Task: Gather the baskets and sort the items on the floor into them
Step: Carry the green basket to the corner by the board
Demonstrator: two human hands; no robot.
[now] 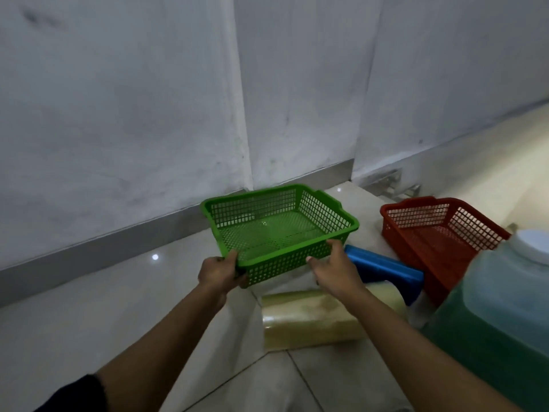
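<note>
An empty green mesh basket (279, 230) is held above the pale tiled floor near the wall. My left hand (219, 273) grips its near left corner. My right hand (334, 267) rests against its near rim with the fingers spread. To the right, a red mesh basket (439, 233) sits empty on the floor. A blue packet (386, 270) lies between the two baskets, partly behind my right hand. A yellowish clear-wrapped pack (312, 319) lies on the floor under my right forearm.
A large jug of green liquid with a white cap (499, 304) stands close at the right. The grey wall with a metal skirting (89, 248) runs behind the baskets, with a corner recess in the middle.
</note>
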